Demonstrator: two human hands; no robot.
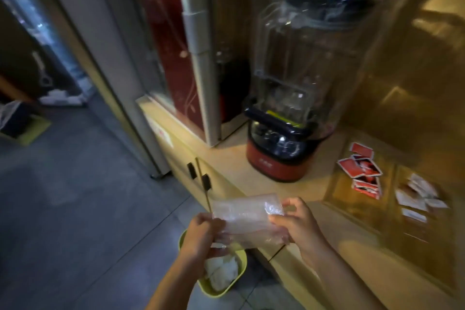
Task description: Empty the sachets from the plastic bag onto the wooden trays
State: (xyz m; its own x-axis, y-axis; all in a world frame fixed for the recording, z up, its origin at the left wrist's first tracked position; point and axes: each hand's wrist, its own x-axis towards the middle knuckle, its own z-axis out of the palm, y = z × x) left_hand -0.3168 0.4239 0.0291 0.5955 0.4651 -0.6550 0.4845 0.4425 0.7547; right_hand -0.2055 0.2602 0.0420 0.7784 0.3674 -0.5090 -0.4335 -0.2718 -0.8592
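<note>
Both my hands hold a clear plastic bag point(247, 216) in the air, in front of the counter's edge. My left hand point(201, 235) pinches its left end and my right hand point(298, 226) grips its right end. The bag looks see-through with no sachets visible inside. Several red sachets point(361, 170) lie on a wooden tray point(337, 194) at the right of the counter. White and pale sachets point(419, 195) lie on the tray section beside it.
A yellow-green bin point(240, 259) with white crumpled waste stands on the floor below my hands. A red-based blender point(281, 158) under a clear dome stands on the counter. A red and white appliance point(176, 45) stands left of it. Cabinet doors with black handles point(198, 175) face the grey floor.
</note>
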